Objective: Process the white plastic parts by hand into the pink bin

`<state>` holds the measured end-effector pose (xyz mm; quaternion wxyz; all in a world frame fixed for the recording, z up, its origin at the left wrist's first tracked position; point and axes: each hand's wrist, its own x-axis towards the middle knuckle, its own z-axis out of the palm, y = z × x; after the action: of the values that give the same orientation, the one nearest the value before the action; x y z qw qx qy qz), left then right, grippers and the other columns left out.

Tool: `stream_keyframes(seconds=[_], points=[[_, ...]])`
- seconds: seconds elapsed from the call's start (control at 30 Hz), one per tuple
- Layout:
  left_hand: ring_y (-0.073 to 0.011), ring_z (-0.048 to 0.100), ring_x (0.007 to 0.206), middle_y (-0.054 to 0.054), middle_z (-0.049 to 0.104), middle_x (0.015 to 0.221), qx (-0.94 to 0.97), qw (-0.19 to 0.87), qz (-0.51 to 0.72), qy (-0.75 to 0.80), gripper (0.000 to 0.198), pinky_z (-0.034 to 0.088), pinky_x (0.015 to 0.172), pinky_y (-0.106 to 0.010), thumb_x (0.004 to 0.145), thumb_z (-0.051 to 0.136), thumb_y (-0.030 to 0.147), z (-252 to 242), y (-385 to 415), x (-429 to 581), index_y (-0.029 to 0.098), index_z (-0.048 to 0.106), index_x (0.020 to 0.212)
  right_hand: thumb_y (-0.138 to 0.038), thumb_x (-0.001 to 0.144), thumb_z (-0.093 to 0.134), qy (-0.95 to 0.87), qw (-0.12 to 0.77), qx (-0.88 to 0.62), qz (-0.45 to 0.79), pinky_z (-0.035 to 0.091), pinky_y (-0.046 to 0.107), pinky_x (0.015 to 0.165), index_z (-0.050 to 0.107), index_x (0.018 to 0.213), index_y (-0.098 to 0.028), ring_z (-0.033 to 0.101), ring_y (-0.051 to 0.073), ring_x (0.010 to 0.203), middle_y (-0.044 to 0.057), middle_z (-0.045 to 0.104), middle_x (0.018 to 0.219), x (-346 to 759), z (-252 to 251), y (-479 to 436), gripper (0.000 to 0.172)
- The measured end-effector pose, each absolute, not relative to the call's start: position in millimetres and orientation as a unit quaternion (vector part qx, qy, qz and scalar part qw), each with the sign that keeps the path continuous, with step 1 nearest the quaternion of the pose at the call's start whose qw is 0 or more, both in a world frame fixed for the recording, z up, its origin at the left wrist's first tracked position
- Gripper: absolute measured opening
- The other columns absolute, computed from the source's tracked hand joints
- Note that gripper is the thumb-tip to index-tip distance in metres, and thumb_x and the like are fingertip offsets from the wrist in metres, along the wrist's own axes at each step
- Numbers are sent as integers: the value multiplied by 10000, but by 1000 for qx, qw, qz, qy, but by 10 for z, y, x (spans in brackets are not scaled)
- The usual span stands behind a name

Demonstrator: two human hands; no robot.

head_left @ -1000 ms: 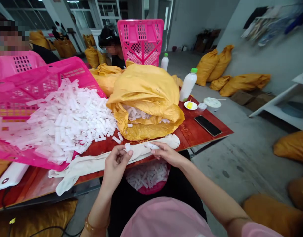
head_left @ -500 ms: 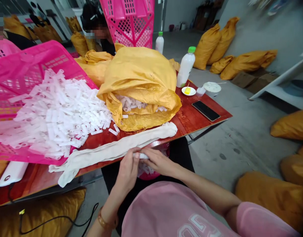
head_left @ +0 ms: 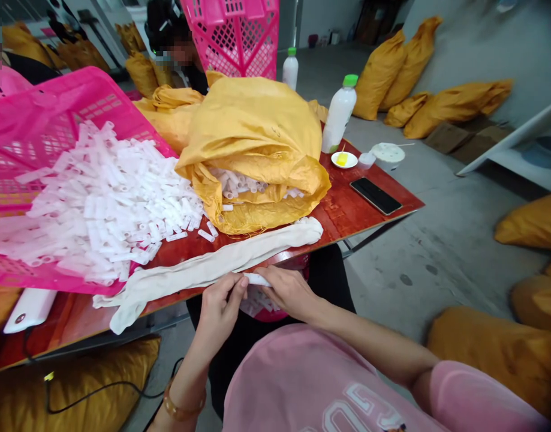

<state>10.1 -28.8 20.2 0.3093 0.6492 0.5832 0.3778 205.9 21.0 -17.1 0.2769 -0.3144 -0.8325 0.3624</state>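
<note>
A short white plastic tube (head_left: 258, 279) lies between my hands, just off the table's front edge. My right hand (head_left: 289, 293) is closed around its right end. At the tube's left end, the thumb and fingers of my left hand (head_left: 222, 301) are pinched together; how much of the tube they grip is hard to see. Below my hands, more white tubes (head_left: 257, 302) sit in a pink container on my lap, partly hidden. A long white cloth (head_left: 212, 264) is stretched along the table edge in front of my hands.
A tilted pink basket (head_left: 89, 90) spills many white tubes across the red table (head_left: 333, 210). Beside it, an open yellow sack (head_left: 257, 120) holds more. A phone (head_left: 376, 195), a small dish (head_left: 344, 160) and a white bottle (head_left: 339, 114) are at right. Another person sits across.
My left hand has shifted left, away from my right hand, and more of the white tube shows between them. The view has moved slightly.
</note>
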Motion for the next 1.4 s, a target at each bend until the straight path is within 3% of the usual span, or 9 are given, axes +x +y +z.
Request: stream_keyframes(seconds=[0.33,0.53,0.6,0.67,0.73,0.83,1.13,1.3,1.4], points=[[-142,559,604,5,619,653,658,454,280,531,381,441,593,-238,1017,447,471,-52,-336,19,185,698,1002,-277,1045,438,-865,194,-308,344,533,342,843,572,1285,-174,678,231,969,130,696,1112,2099,-414,193,293],[-230,637,862,-85,678,939,640,147,289,696,331,510,815,-353,956,474,293,-141,497,-845,137,679,1164,-268,855,746,-871,27,-350,343,485,449,1024,548,1400,-183,592,318,1215,174,593,1329,2299,-669,351,586],[-291,605,1025,-113,650,1047,649,122,286,694,307,479,922,-403,882,541,222,-199,736,-1017,153,692,1139,-276,874,726,-870,11,-301,391,506,402,973,628,1306,-176,639,288,1134,146,656,1252,2321,-495,587,454],[-341,576,1087,-130,636,1072,657,109,280,692,198,464,949,-429,818,620,213,-275,869,-1086,179,719,986,-288,990,570,-863,53,-260,430,527,321,855,691,1136,-163,688,215,935,85,729,1030,2213,-237,936,227],[-369,570,1076,-145,631,1056,655,102,280,695,76,461,942,-458,799,660,234,-347,896,-1102,196,701,850,-266,1050,445,-873,143,-288,368,513,285,805,681,1052,-148,677,180,852,60,727,940,1954,-10,1368,263],[-368,578,1048,-147,624,1031,645,106,286,701,75,462,938,-494,813,657,268,-390,790,-1104,201,685,835,-120,1029,401,-894,181,-368,181,473,315,936,645,1152,-115,638,210,1063,123,686,1161,1377,103,2003,273],[-189,657,871,-40,706,1002,581,226,377,685,269,495,775,-292,938,589,429,-48,181,-840,206,613,1087,-49,976,401,-907,136,-375,132,387,419,1064,602,1257,-42,503,313,1279,255,577,1337,604,-220,2267,346],[-182,622,838,-36,670,917,524,288,455,660,308,464,759,-285,951,581,471,51,60,-603,192,654,1060,-198,1035,418,-870,147,-458,110,451,370,847,610,1143,-77,633,264,913,186,679,1017,1501,-63,1983,251],[-162,560,804,-14,586,875,531,236,488,652,284,439,717,-259,884,679,463,107,84,-400,192,678,968,-402,1030,491,-843,225,-409,266,425,272,696,619,994,-148,578,184,741,46,638,837,1957,-33,1557,287]])
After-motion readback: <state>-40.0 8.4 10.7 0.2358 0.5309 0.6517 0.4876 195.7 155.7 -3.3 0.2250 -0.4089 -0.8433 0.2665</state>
